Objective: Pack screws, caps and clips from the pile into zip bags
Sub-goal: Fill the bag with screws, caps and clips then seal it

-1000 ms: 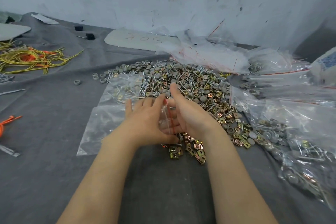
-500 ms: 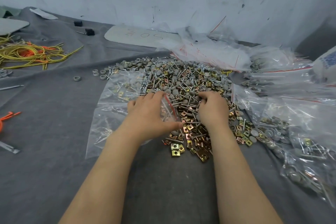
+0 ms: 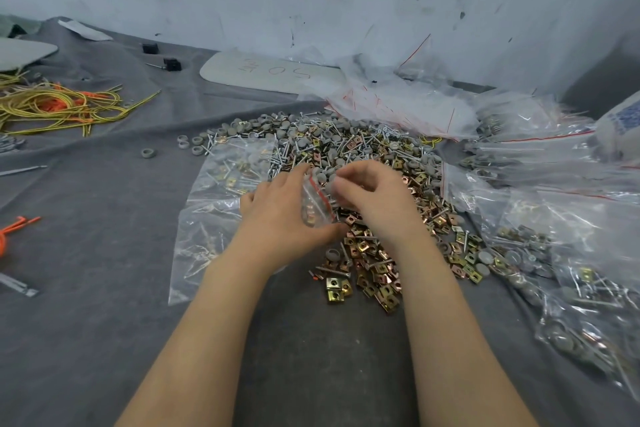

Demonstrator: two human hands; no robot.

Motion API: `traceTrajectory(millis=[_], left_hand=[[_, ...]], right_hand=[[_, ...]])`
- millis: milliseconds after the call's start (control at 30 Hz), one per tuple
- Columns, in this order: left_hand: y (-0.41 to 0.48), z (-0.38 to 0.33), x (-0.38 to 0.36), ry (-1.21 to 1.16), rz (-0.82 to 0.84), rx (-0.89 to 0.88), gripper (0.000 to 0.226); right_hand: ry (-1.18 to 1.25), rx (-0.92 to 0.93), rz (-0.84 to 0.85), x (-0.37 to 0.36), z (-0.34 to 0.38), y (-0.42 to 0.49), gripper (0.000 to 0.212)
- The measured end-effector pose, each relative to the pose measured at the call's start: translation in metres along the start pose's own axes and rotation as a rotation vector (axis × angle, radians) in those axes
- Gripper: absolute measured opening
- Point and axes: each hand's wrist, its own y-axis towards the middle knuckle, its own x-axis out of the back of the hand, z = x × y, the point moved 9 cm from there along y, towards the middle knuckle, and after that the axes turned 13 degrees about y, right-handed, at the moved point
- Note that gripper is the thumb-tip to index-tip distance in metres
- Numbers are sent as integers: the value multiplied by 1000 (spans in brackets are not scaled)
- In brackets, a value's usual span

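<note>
Packing partway: my left hand (image 3: pixel 277 215) grips a zip bag (image 3: pixel 313 204); my right hand (image 3: pixel 370 194) curls at its mouth, fingers' hold unclear. Filled bags (image 3: pixel 571 270) line the right edge of the counter (image 3: pixel 104 236); big pile (image 3: pixel 346 146) remains.

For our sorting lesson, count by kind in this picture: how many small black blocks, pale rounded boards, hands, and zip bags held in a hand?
black blocks: 2
pale rounded boards: 2
left hand, right hand: 2
zip bag, held in the left hand: 1
Total: 7
</note>
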Motion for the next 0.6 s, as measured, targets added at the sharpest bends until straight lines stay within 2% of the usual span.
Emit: traceTrajectory(millis=[33, 67, 133, 200, 233, 333, 600], left_hand=[[0, 0, 0, 1, -7, 2, 110], [0, 1, 1, 1, -10, 6, 110], [1, 4, 1, 0, -1, 21, 110], [0, 6, 1, -5, -1, 36, 109], [0, 7, 2, -5, -4, 42, 108], [0, 8, 3, 3, -11, 58, 106], [0, 8, 1, 20, 1, 76, 105]], right_hand=[[94, -35, 89, -12, -3, -1, 10], [155, -36, 107, -16, -3, -1, 11], [88, 23, -41, 2, -1, 1, 13], [-285, 81, -236, 26, 1, 2, 13], [-482, 71, -275, 30, -1, 2, 14], [-796, -49, -257, 26, -18, 5, 21], [-803, -26, -305, 21, -18, 5, 9]])
